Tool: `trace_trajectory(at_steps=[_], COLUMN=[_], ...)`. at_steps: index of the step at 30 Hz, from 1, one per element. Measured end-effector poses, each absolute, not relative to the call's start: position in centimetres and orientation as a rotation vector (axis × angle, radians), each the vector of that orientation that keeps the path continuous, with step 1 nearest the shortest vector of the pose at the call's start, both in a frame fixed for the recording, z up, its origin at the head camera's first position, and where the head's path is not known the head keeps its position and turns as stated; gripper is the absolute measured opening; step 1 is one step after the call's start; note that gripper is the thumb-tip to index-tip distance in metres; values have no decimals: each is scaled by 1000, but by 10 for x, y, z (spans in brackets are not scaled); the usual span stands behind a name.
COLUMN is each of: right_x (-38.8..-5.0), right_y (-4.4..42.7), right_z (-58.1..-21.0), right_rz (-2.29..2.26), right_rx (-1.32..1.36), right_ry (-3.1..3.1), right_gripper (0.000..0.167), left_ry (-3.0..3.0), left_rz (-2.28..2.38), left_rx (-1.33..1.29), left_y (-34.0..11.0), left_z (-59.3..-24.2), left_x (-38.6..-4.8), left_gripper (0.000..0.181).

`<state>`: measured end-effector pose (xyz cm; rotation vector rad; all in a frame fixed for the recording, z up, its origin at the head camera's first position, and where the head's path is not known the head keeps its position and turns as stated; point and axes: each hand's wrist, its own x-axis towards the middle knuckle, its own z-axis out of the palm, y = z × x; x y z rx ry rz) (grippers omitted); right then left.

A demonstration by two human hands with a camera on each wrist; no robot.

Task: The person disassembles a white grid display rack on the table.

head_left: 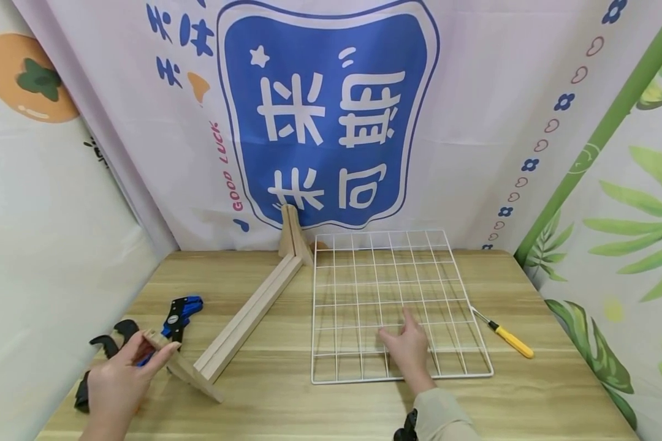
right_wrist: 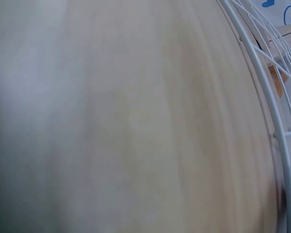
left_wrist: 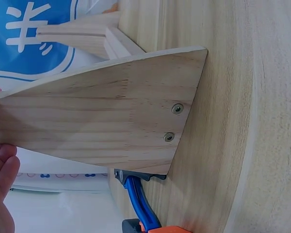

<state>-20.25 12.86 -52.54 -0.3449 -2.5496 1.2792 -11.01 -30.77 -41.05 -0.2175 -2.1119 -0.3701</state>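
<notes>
On the left in the head view, my left hand (head_left: 113, 383) grips the tip of a tapered wooden end board (head_left: 190, 372) between thumb and fingers. That board, with two bolt heads (left_wrist: 177, 108) showing in the left wrist view, joins a grooved wooden rail (head_left: 248, 318). A matching end piece (head_left: 290, 236) stands at the rail's far end. My right hand (head_left: 409, 350) is over the near part of a white wire grid panel (head_left: 358, 381), thumb and index finger spread apart. Whether it touches the wires I cannot tell. Only a sliver of this hand shows in the right wrist view.
A blue and black hand tool (head_left: 179, 315), perhaps a wire stripper, lies left of the rail. Black curved handles (head_left: 107, 344) are partly hidden behind my left hand. A yellow-handled screwdriver (head_left: 513, 340) lies right of the grid. Printed curtains border the wooden table (head_left: 276, 407).
</notes>
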Motion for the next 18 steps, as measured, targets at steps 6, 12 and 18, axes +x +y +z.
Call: trace_trajectory(at_steps=[6, 12, 18], right_x=[-205, -208, -209], right_y=[128, 127, 126], right_z=[-527, -528, -526], right_rz=[1260, 1246, 1207], right_rx=[-379, -395, -380], right_ry=[-2606, -2654, -2672], right_gripper=[81, 83, 82], left_ry=[-2122, -2117, -2102], left_rz=[-383, -390, -402], left_rx=[-209, -218, -220], left_y=[-309, -310, -311], left_z=[-412, -414, -416], left_x=[-110, -111, -113], left_gripper=[72, 70, 72])
